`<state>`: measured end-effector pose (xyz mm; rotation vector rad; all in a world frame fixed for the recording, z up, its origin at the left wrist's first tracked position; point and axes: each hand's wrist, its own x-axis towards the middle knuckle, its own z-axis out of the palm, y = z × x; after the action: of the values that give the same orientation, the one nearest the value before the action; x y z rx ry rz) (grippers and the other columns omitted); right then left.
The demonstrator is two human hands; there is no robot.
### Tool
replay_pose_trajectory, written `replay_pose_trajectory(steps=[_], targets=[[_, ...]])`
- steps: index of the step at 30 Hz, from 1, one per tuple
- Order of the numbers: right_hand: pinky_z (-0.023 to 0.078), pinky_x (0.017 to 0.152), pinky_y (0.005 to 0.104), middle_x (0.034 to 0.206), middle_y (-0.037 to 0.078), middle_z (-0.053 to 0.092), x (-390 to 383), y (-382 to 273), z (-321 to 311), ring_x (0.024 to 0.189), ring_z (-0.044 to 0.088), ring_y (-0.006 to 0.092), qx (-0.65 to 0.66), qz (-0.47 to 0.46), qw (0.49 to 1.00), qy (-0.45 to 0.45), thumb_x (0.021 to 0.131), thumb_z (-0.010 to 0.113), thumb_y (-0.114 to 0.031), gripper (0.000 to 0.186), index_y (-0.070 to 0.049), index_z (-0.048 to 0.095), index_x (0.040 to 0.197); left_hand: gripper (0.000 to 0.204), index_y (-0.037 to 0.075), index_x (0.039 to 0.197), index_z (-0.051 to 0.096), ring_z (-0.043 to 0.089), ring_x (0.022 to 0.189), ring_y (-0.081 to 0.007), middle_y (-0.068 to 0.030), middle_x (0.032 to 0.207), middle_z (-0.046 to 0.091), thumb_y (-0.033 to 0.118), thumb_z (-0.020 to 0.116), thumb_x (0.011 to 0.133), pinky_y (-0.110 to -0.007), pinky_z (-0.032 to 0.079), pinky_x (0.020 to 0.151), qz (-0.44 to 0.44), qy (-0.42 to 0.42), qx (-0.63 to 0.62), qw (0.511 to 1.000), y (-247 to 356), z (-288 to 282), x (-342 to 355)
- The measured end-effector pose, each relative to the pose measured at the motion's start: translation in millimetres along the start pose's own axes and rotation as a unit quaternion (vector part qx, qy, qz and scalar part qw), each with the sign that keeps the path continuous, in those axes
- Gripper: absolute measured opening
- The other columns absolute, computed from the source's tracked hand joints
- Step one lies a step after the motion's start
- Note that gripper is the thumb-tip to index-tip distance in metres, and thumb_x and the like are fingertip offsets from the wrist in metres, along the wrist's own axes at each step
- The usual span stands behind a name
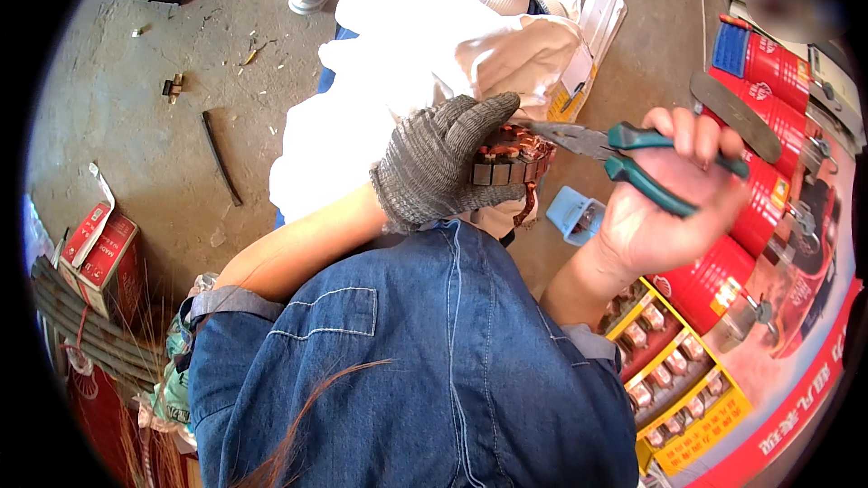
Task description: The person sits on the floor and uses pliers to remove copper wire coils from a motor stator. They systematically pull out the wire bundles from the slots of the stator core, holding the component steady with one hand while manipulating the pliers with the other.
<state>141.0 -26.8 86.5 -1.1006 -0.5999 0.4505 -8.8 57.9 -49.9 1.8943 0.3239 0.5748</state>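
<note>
My left hand [434, 163], in a grey knitted glove, is closed round a motor stator [508, 172] with a dark laminated rim and orange-brown copper windings. A short bundle of wire [524, 208] hangs from its lower side. My bare right hand [665, 203] grips a pair of needle-nose pliers [653, 172] by the green handles, which are spread apart. The pliers point left, and their tips reach the upper edge of the stator by the windings. Whether the tips pinch a wire is too small to tell. Beneath the stator, a white cloth [371, 99] covers my lap.
A small blue container [576, 215] stands below the pliers. At the right are several red drums [710, 285] and a yellow-edged rack [678, 370] with small parts. A red box [101, 258] sits at left; a black strip [220, 158] lies on the concrete floor.
</note>
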Motion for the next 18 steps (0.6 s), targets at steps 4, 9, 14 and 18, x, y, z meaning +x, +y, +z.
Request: replay_pose_trajectory(steps=[4, 9, 14, 18], targets=[[0.030, 0.069, 0.0299, 0.076, -0.003, 0.041, 0.6, -7.5, 8.8, 0.071, 0.038, 0.0124, 0.023, -0.107, 0.991, -0.079, 0.079, 0.070, -0.061, 0.051, -0.015, 0.048, 0.085, 0.088, 0.004, 0.134, 0.051, 0.069, 0.087, -0.0314, -0.0142, 0.104, 0.069, 0.042, 0.088, 0.064, -0.041, 0.056, 0.077, -0.010, -0.021, 0.000, 1.000, 2.0, -1.0, 1.3], [0.027, 0.060, 0.0284, 0.073, -0.002, 0.039, -24.2, 16.0, 2.2, 0.063, 0.032, 0.0114, -0.011, 0.055, 0.989, -0.140, 0.084, 0.064, -0.064, 0.055, -0.014, 0.042, 0.081, 0.085, 0.005, 0.132, 0.053, 0.068, 0.087, -0.0323, -0.0146, 0.102, 0.069, 0.039, 0.089, 0.063, -0.042, 0.054, 0.074, 0.035, -0.019, -0.018, 0.999, -7.1, 8.1, -6.2], [0.027, 0.061, 0.0289, 0.071, -0.004, 0.037, -14.3, -12.1, 20.9, 0.064, 0.033, 0.0108, 0.019, -0.180, 0.977, -0.113, 0.076, 0.069, -0.067, 0.058, -0.016, 0.042, 0.079, 0.072, 0.009, 0.123, 0.062, 0.066, 0.085, -0.0329, -0.0130, 0.093, 0.067, 0.036, 0.087, 0.061, -0.043, 0.053, 0.075, 0.015, -0.021, 0.001, 1.000, 0.5, 1.6, -6.6], [0.029, 0.058, 0.0293, 0.072, -0.004, 0.039, -43.8, 14.6, -4.5, 0.062, 0.034, 0.0112, -0.043, -0.147, 0.975, -0.159, 0.081, 0.071, -0.057, 0.050, -0.016, 0.043, 0.079, 0.068, 0.010, 0.121, 0.063, 0.067, 0.083, -0.0326, -0.0126, 0.093, 0.067, 0.034, 0.087, 0.061, -0.042, 0.053, 0.071, -0.019, -0.039, 0.013, 0.999, 2.1, -0.7, -5.6]])
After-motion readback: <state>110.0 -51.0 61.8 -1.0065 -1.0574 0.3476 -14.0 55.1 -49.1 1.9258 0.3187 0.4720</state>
